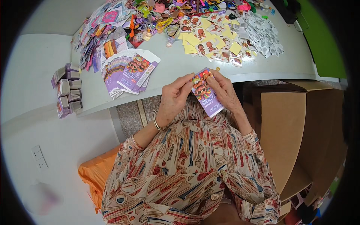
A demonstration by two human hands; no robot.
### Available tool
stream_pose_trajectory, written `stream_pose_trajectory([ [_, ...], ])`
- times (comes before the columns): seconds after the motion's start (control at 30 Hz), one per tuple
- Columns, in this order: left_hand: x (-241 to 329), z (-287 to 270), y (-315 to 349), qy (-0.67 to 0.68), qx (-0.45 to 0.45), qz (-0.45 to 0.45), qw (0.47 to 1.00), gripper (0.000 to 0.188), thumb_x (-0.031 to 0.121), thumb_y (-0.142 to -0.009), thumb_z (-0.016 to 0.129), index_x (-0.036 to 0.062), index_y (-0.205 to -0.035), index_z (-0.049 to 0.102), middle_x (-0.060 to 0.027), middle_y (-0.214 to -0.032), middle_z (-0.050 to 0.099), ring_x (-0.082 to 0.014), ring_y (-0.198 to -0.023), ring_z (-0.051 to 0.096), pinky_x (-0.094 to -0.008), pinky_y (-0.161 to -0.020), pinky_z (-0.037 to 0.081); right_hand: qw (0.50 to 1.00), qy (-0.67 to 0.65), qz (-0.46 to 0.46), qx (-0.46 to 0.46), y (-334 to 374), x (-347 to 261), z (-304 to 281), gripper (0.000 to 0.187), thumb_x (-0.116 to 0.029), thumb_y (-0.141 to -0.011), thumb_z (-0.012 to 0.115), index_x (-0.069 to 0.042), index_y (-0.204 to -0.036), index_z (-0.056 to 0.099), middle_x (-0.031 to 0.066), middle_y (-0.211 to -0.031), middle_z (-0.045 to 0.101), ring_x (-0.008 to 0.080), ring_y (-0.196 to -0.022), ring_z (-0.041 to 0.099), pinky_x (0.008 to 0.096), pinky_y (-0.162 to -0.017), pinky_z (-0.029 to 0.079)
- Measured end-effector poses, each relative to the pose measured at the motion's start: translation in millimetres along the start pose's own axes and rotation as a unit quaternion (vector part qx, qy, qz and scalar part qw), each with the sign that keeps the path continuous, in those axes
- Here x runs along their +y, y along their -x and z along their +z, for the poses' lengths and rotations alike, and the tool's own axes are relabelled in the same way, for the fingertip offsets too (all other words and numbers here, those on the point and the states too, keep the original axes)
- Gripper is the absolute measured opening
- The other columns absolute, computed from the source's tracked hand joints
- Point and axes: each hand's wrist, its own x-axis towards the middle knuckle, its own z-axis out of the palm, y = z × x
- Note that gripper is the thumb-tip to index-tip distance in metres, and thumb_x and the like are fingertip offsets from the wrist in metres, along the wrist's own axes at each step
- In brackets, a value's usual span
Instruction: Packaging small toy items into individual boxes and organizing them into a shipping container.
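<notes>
Just off the table's front edge, both hands hold a flat purple printed carton (208, 98) with colourful cartoon figures on it. My left hand (174, 96), a bangle on its wrist, pinches the carton's upper left corner. On the other side my right hand (224, 90) grips the upper right edge, thumb across the front. The carton is tilted, its lower end pointing down toward my lap. To the left on the table lies a fanned stack of similar flat purple cartons (129, 80). Whether the held carton's top end is unfolded cannot be made out behind the fingers.
Along the back of the white table (270, 69) spread heaps of colourful small toys (161, 15), purple-pink printed pieces (98, 28), yellow-backed picture cards (204, 39) and small white packets (258, 35). Small filled boxes (68, 90) stand at the left edge. A large cardboard box (283, 131) is at my right.
</notes>
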Motion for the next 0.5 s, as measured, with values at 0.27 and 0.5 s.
stream_pose_trajectory([
  [0.27,-2,-3,-12,0.102,-0.028,-0.056,0.993,0.026,0.002,-0.092,0.057,-0.0038,-0.118,0.058,-0.0083,-0.107,0.064,-0.0093,-0.091,0.059,-0.0221,-0.081,0.048,1.0,0.001,0.006,-0.002,-3,-4,-4,0.045,-0.02,-0.099,0.051,-0.003,-0.139,0.04,0.0056,-0.113,0.058,0.0091,-0.099,0.053,0.0252,-0.09,0.044],
  [0.5,12,-43,-25,-0.266,0.098,0.148,0.948,0.054,0.022,-0.079,0.073,-0.0026,-0.122,0.051,-0.0231,-0.117,0.055,-0.0358,-0.107,0.054,-0.0419,-0.093,0.043,0.972,-0.01,-0.085,0.219,-25,-26,-48,0.045,-0.024,-0.098,0.052,-0.001,-0.135,0.042,0.0076,-0.107,0.06,0.0083,-0.093,0.056,0.0224,-0.08,0.046],
])
